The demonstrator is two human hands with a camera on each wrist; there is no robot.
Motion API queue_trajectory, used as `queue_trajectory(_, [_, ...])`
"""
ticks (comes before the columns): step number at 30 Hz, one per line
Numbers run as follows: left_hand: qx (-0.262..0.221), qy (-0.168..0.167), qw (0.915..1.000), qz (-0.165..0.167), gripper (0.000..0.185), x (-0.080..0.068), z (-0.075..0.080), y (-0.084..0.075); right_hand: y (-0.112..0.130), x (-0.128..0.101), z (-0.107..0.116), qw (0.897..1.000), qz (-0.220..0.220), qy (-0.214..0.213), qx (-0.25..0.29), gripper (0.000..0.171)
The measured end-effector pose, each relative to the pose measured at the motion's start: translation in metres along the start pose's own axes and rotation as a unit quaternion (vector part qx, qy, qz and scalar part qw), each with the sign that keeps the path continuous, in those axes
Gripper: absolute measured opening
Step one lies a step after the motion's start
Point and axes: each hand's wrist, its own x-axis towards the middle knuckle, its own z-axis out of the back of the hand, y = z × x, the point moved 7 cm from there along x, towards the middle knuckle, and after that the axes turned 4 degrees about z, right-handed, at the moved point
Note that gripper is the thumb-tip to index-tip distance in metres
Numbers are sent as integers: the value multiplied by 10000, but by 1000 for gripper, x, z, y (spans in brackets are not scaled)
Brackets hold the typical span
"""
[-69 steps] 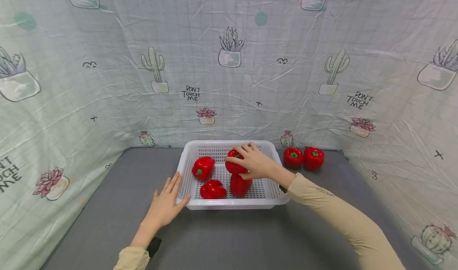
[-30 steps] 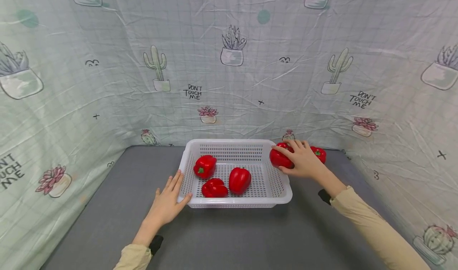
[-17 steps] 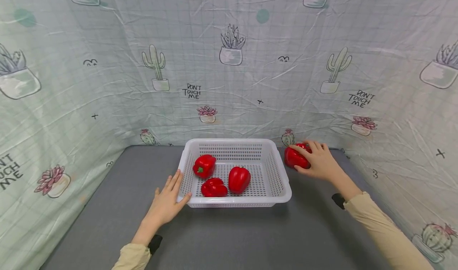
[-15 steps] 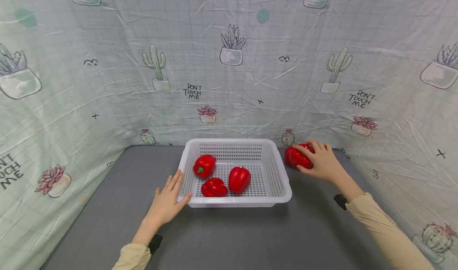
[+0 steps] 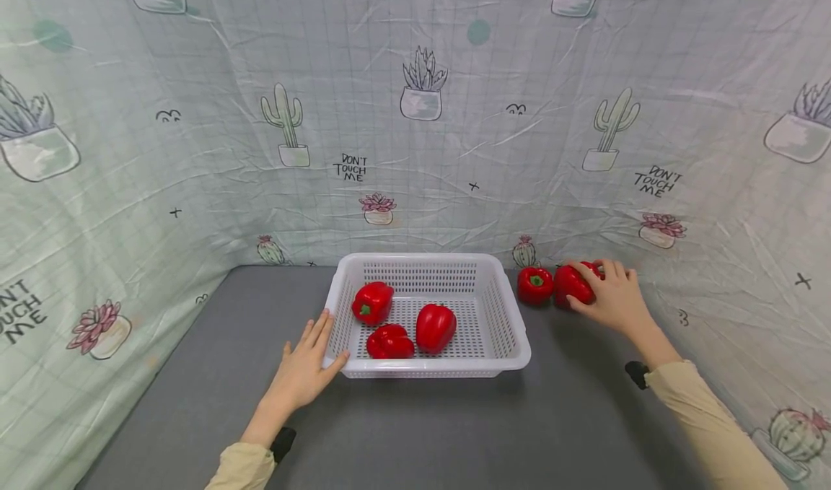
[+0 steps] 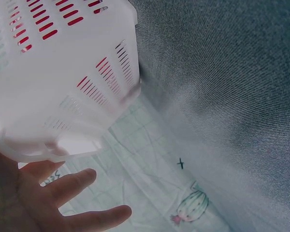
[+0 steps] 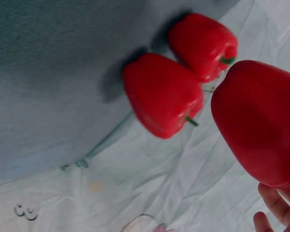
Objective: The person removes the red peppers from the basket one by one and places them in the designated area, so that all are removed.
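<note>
right hand (image 5: 613,299) grips my pepper (image 5: 574,283) beside the basket (image 5: 513,331); left hand (image 5: 301,371), fingers straight, rests on its rim.

A grey bench (image 5: 415,432) carries everything. Behind it, from nine round to three o'clock, hangs a creased pale-green cloth (image 5: 454,151) printed with cacti and "DON'T TOUCH ME".

A grey, felt-like worktop (image 5: 422,432) carries everything. A white slotted basket (image 5: 428,369) stands on it near the middle, towards the back. To the right of the basket, at the back edge by the printed cloth, red peppers sit on the surface: one (image 5: 534,285) just beside the basket and another (image 5: 573,283) close against it; the right wrist view shows three there. The left hand (image 5: 300,374) rests flat on the worktop at the basket's front left corner.
</note>
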Motion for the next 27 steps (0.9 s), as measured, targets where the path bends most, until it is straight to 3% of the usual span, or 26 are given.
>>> queue_trajectory(14, [16, 14, 10000, 17, 77, 0, -1, 0, -38, -22, -11, 9967, -803, 7, 68, 61])
queue_trajectory(27, [-17, 11, 10000, 21, 76, -1, 1, -1, -68, -35, -35, 9873, -1451, 640, 115, 62])
